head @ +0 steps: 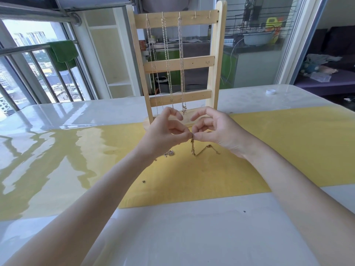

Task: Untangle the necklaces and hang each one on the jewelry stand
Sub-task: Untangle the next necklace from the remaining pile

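Both the left hand (166, 129) and right hand (215, 129) pinched the gold necklace (194, 149) above the counter (211, 227), apparently freeing it; hanging it on the jewelry stand (177, 64) likely needed a free hook.

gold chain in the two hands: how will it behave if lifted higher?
Likely floppy: the gold chain hangs limp from where left hand and right hand pinch it, its tail kinked on the yellow mat. Probably light, thin links. May snag the silver necklace nearby.

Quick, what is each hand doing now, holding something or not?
Left hand: pinches the top of the gold chain with thumb and forefinger.
Right hand: pinches the same gold chain at the same spot.
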The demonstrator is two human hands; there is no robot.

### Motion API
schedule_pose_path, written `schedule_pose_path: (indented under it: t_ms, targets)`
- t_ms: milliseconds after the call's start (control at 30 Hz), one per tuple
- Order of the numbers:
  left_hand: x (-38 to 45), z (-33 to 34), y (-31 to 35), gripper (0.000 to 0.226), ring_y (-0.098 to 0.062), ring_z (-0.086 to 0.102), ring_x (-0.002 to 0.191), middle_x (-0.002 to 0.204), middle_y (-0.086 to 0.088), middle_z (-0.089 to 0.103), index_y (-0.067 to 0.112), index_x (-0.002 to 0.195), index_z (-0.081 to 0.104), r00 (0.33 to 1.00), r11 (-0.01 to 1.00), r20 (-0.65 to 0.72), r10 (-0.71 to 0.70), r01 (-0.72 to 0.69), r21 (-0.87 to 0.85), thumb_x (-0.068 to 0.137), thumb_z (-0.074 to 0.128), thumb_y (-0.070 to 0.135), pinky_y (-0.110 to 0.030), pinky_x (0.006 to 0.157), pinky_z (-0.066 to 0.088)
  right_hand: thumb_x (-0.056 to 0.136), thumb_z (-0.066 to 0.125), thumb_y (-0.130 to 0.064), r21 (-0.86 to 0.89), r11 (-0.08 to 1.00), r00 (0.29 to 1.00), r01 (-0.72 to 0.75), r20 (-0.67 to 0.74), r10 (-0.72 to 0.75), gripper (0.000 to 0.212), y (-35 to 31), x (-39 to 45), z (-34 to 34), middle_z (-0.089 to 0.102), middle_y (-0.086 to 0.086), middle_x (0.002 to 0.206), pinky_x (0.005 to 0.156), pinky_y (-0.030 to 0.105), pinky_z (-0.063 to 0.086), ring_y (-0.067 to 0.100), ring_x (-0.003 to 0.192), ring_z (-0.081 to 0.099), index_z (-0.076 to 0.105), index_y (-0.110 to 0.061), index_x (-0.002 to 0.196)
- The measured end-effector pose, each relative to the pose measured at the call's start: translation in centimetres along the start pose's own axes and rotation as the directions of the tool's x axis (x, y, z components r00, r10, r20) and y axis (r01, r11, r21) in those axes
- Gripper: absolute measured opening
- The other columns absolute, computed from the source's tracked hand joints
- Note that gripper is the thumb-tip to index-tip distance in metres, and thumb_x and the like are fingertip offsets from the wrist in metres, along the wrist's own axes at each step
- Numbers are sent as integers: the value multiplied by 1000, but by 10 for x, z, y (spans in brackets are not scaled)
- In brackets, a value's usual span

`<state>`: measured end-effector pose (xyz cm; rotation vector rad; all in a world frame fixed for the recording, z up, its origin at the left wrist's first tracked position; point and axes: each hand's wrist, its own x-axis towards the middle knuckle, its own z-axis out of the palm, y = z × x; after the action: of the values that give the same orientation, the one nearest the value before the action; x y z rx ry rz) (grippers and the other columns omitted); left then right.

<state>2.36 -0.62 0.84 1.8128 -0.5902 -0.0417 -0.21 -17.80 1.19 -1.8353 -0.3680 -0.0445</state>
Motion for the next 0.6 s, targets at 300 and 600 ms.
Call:
schedule_pose_path:
  t_ms: [300, 600]
  targets:
    - [-3, 5, -5, 41, -8, 55, 63, 78, 5, 63, 25, 88, 33, 980, 956, 77, 182, -195, 218, 85, 65, -1, -16, 54, 43, 78, 62, 11, -67, 997, 1000, -29, 7, 30, 35, 4, -1, 4, 58, -3, 72, 66, 16, 42, 13, 70, 46, 46, -15, 97]
    - [-5, 17, -8, 36, -8, 51, 61, 74, 3, 61, 20, 87, 35, 991, 991, -61, 117, -113, 67, 82, 63, -4, -10, 45, 37, 80, 58, 10, 19, 999, 998, -40, -50, 41, 32, 4, -1, 11, 53, 2, 74, 56, 11, 37, 14, 69, 42, 41, -12, 95]
